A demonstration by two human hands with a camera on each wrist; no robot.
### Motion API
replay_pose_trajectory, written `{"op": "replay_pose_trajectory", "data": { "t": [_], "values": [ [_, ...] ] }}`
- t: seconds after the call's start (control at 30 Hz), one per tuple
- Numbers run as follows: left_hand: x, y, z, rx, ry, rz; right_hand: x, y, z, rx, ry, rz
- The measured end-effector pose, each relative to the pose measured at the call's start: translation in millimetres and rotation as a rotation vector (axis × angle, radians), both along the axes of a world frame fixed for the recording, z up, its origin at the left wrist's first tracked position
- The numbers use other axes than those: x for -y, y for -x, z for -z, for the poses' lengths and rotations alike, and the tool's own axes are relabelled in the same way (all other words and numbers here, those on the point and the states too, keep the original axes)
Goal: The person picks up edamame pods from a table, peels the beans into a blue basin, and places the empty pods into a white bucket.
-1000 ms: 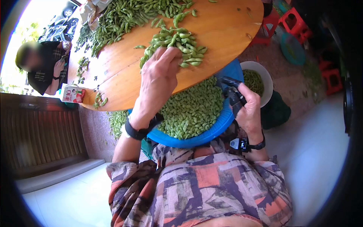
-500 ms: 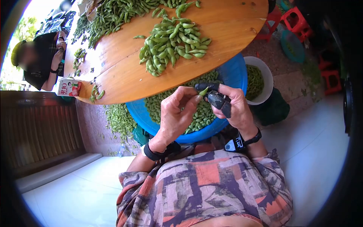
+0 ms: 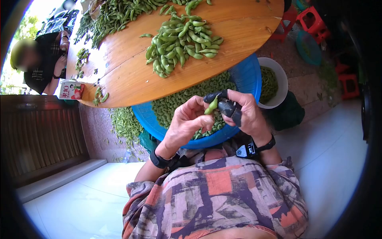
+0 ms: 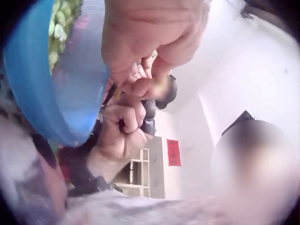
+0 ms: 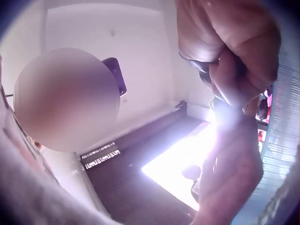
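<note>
Over the blue basket [image 3: 139, 119] of shelled green beans [image 3: 171, 107], both hands meet at one green pod [image 3: 211, 105]. The left hand [image 3: 185, 121] pinches its lower left side, fingers curled. Black-wrapped fingers of the right hand [image 3: 244, 111] hold the pod from the other side. From the left wrist, the left hand [image 4: 150, 37] appears large above the curled right hand [image 4: 119, 136]; the pod cannot be made out. In the right wrist view the right hand [image 5: 234, 51] is curled near the left hand [image 5: 229, 164], with glare between them.
A pod pile [image 3: 175, 46] lies on the wooden table [image 3: 123, 79], with a larger heap [image 3: 119, 18] farther back. A carton [image 3: 71, 90] stands at the table's left edge near a seated person [image 3: 43, 63]. Right of the basket are a white bucket [image 3: 281, 85] and red stools [image 3: 312, 24].
The left hand has gone from the pod pile to the right hand over the basket, where a pod is now between them. Since half a second ago the pod has become more visible between the fingers.
</note>
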State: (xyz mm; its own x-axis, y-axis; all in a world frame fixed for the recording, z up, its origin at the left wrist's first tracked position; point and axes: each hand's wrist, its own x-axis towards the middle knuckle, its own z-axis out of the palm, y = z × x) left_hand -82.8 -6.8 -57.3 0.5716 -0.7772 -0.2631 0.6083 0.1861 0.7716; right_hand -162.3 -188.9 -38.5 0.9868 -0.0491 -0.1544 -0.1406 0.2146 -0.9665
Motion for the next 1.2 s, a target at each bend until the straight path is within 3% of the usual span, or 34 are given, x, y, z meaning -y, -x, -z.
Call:
{"op": "replay_pose_trajectory", "data": {
  "t": [0.03,0.07,0.1,0.17,0.23,0.3,0.47,0.5,0.53,0.57,0.63,0.7,0.73,0.9,0.93,1.0,1.1,1.13,1.17,1.2],
  "values": [
    [-0.1,1.2,-2.7,0.230,-0.157,-0.008,-3.9,-0.6,2.7,0.002,0.000,-0.001],
    [-0.7,1.4,5.3,0.408,-0.239,-0.035,-8.9,-2.4,8.0,0.116,0.202,0.045],
    [-1.8,0.2,5.5,0.413,-0.239,-0.040,-11.9,-3.5,10.7,0.234,0.405,0.092],
    [-4.2,-3.9,4.0,0.759,-0.504,0.027,-12.1,-2.7,9.0,0.203,0.429,0.093],
    [-2.4,-9.2,-2.0,0.661,-0.429,0.043,-11.4,-3.0,4.5,0.137,0.296,0.093],
    [-5.3,-15.8,-1.2,0.322,-0.296,0.113,-7.1,-2.4,14.6,0.101,0.288,0.064],
    [-11.1,-27.1,-1.0,0.209,-0.279,0.248,-14.0,-3.4,13.5,-0.086,0.179,0.026],
    [-7.3,-22.8,1.5,0.204,-0.280,0.248,-17.4,-5.4,17.4,0.066,0.363,0.102],
    [-1.8,-16.4,4.6,0.273,-0.311,0.156,-20.7,-6.9,20.1,0.219,0.546,0.175],
    [3.1,-10.8,8.1,0.343,-0.342,0.063,-24.5,-7.6,21.6,0.217,0.545,0.173],
    [12.0,-0.7,10.4,0.397,-0.430,-0.035,-32.2,-6.9,23.2,0.333,0.797,0.295],
    [14.0,1.4,3.9,0.420,-0.545,-0.057,-37.7,-5.5,23.8,0.311,0.839,0.288],
    [12.9,1.7,5.6,0.419,-0.545,-0.057,-40.5,-6.4,24.7,0.340,0.838,0.306],
    [1.3,-0.7,26.9,0.914,-0.710,0.078,-36.2,-10.5,32.9,0.328,0.796,0.289],
    [2.1,-3.6,25.8,0.914,-0.710,0.083,-32.6,-10.6,31.7,0.325,0.795,0.292],
    [6.6,-11.3,18.8,0.655,-0.427,0.136,-22.5,-9.5,25.1,0.305,0.675,0.258],
    [4.3,-14.2,6.7,0.553,-0.445,0.226,8.3,5.8,22.6,0.230,0.724,0.373],
    [4.0,-14.6,-3.3,0.727,-0.485,0.199,20.0,12.4,18.5,0.176,0.794,0.477],
    [4.3,-16.8,-13.7,0.732,-0.486,0.198,32.2,19.0,13.8,0.119,0.864,0.583],
    [4.9,-20.4,-24.1,0.987,-0.500,0.110,46.5,24.3,11.4,0.124,1.033,0.670]
  ]
}}
